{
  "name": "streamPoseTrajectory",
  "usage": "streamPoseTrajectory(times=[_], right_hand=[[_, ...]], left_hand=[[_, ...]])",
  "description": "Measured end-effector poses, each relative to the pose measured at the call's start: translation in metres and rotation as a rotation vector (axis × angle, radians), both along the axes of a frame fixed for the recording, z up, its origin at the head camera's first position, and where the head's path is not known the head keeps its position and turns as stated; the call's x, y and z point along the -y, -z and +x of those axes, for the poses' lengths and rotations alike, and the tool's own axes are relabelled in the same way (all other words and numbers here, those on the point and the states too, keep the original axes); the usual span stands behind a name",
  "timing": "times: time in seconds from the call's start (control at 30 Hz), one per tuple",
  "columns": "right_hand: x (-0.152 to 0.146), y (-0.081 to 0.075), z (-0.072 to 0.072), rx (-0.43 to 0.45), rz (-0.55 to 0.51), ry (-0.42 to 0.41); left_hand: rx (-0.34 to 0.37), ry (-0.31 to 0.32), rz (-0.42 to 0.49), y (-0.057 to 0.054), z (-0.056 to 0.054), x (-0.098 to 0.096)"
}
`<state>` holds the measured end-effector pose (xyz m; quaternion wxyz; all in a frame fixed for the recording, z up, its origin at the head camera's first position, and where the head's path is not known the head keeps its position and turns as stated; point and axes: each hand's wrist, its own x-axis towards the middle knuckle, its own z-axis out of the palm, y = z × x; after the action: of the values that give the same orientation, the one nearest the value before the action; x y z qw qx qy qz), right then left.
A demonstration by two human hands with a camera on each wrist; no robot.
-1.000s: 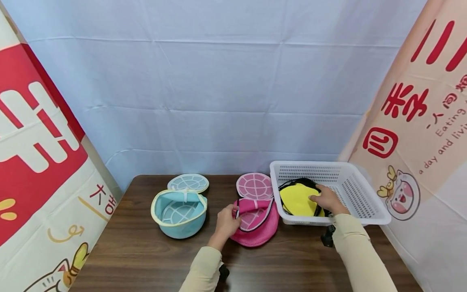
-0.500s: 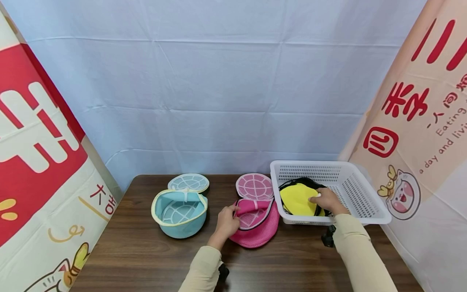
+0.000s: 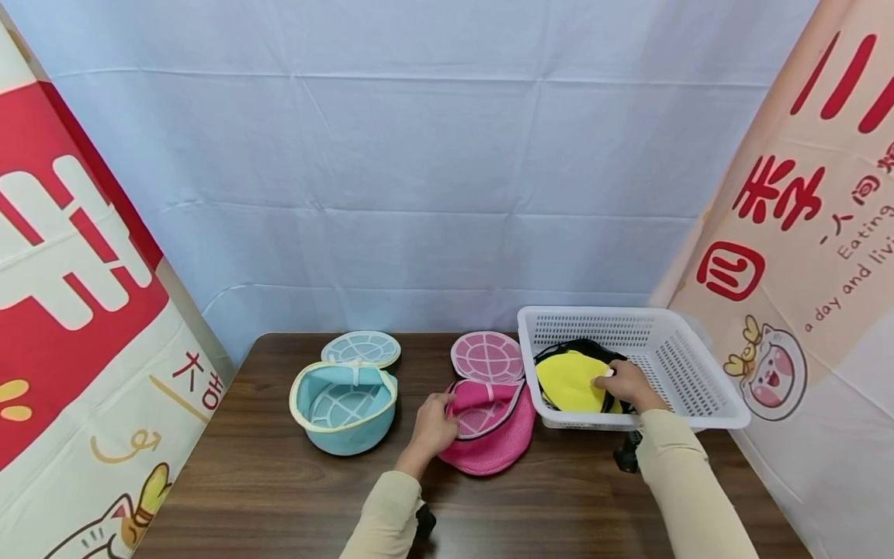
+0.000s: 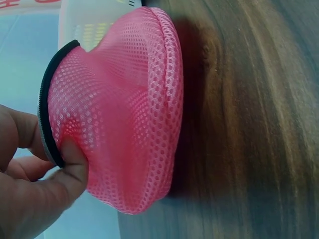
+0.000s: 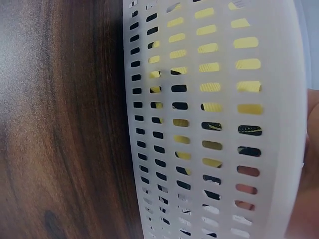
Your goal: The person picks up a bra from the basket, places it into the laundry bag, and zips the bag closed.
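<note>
My left hand [image 3: 434,425] pinches the black zippered rim of a pink mesh laundry bag [image 3: 499,450] at its left side. The left wrist view shows the thumb [image 4: 75,162] against the outside of the mesh wall, with other fingers over the rim. The bag's round lid [image 3: 486,357] lies folded back behind it. My right hand [image 3: 628,386] reaches into a white plastic basket [image 3: 698,423] and pinches the edge of a yellow bag [image 3: 569,380] with black trim. Through the basket's slots, the right wrist view shows yellow fabric [image 5: 209,67] and parts of fingers; the grip itself is hidden.
A light blue mesh bag [image 3: 349,439] with a cream rim stands on the left of the wooden table [image 3: 265,481], its lid [image 3: 361,348] folded back. Printed cloths hang at both sides and a pale cloth [image 3: 419,194] behind. The basket touches the pink bag's right side.
My left fingers have shifted slightly on the pink bag's rim, and a dark strip beside them no longer shows. A small white patch now shows by my right fingertips. Little else has moved.
</note>
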<state>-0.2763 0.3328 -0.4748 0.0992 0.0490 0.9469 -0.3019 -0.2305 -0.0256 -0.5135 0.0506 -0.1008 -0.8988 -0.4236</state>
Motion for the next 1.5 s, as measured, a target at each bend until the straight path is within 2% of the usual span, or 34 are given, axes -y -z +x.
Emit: streamPoseTrajectory(times=[0.33,0.47,0.6,0.8,0.9,1.1,1.2,1.3,1.5], right_hand=[[-0.003,0.011,-0.003,0.008,-0.199,0.082],[-0.001,0.01,-0.003,0.012,-0.219,0.106],[0.003,0.008,-0.002,0.024,-0.192,0.114],[0.007,0.007,-0.002,-0.024,-0.08,0.054],[0.009,0.006,-0.001,-0.051,-0.023,0.035],[0.008,0.006,0.0,-0.021,-0.037,0.03],[0.007,0.006,0.001,-0.043,-0.03,0.018],[0.006,0.006,0.003,-0.081,-0.023,0.013],[0.005,0.004,0.006,-0.109,-0.037,0.027]], left_hand=[[-0.026,0.094,0.045,0.006,-0.002,0.002],[-0.032,0.085,0.051,0.006,-0.001,0.0],[-0.027,0.047,0.064,0.005,-0.002,-0.002],[-0.034,0.025,0.036,0.006,-0.005,0.0],[-0.036,0.041,0.013,0.005,-0.007,0.001],[-0.022,0.094,-0.04,0.002,-0.009,0.001],[0.001,0.12,-0.057,0.002,-0.009,0.0],[0.022,0.133,-0.027,0.002,-0.008,0.0],[-0.008,0.153,0.084,0.002,-0.004,0.0]])
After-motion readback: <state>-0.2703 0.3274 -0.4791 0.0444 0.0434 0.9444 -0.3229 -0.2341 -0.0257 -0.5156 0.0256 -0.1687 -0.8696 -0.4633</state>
